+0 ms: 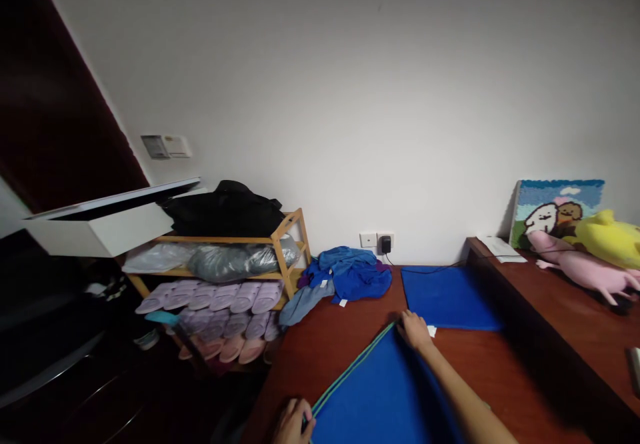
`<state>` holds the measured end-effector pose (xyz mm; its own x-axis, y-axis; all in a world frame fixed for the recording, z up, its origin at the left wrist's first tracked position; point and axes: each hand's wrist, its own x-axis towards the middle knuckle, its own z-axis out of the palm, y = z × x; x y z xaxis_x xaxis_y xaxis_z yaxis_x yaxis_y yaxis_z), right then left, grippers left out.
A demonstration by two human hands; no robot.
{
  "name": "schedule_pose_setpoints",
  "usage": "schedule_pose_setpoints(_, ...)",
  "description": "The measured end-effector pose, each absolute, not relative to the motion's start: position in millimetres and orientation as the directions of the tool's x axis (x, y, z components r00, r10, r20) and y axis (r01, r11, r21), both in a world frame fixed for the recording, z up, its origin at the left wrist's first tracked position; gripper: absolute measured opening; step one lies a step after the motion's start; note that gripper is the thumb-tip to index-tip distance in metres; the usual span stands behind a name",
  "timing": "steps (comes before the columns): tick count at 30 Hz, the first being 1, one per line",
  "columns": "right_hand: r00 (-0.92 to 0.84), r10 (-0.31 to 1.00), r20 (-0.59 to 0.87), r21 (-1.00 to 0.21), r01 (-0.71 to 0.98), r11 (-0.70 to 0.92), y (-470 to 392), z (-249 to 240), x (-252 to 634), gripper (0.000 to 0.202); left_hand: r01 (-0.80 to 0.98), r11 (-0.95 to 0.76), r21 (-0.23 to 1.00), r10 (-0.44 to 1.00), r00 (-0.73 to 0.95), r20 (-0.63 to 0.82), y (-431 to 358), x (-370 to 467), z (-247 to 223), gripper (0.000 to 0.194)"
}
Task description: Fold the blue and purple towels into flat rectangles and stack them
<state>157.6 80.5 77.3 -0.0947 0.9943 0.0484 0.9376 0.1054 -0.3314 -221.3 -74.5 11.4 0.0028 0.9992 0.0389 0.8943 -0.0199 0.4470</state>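
Observation:
A blue cloth (377, 391) with green edging stretches between my hands over the reddish-brown wooden tabletop (345, 337). My left hand (294, 423) is closed on its near left corner, at the bottom of the view. Farther off, my right hand (414, 329) has its fingers closed on the far corner. The green edge runs straight from one hand to the other and looks doubled. Just beyond my right hand lies a flat, folded blue cloth (450, 297) with a white tag. A crumpled heap of blue and purple cloths (350, 272) lies against the wall.
To the left stands a wooden shoe rack (280, 257) with several slippers and a black bag (227, 211) on top. A plug (385, 245) with a cable sits in the wall socket. On the raised right surface are a pink plush toy (580, 264) and a yellow one (610, 241).

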Motion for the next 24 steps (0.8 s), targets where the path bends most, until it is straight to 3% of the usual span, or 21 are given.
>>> schedule_pose_setpoints(4,-0.162,0.980,0.119,-0.459,0.866,0.199,51.7,104.5,186.8,0.018,0.838,-0.021,0.545,0.999,0.042,-0.027,-76.8,-217.8,13.1,0.020)
schedule_pose_setpoints(7,-0.202,0.959,0.197,-0.525,0.805,0.277,23.1,129.8,208.6,0.021,0.833,-0.053,0.551,0.997,0.072,-0.014,-80.6,-214.2,20.9,0.028)
schedule_pose_setpoints(11,-0.243,0.922,0.301,-0.651,0.654,0.385,-17.8,163.0,230.1,0.029,0.837,-0.123,0.533,0.992,0.120,0.041,-88.0,-206.5,44.6,0.015)
schedule_pose_setpoints(16,-0.219,0.911,0.350,-0.714,0.567,0.411,-66.2,200.9,249.1,0.035,0.761,-0.142,0.633,0.988,0.146,0.045,-104.5,-201.6,86.0,0.008)
schedule_pose_setpoints(20,-0.183,0.921,0.343,-0.743,0.547,0.386,-100.5,224.9,264.4,0.037,0.660,-0.222,0.717,0.975,0.164,0.151,-117.5,-210.8,129.6,0.018)
schedule_pose_setpoints(24,-0.156,0.929,0.336,-0.769,0.524,0.366,-128.5,240.6,271.8,0.041,0.627,-0.288,0.723,0.941,0.044,0.336,-125.7,-227.7,181.7,0.024)
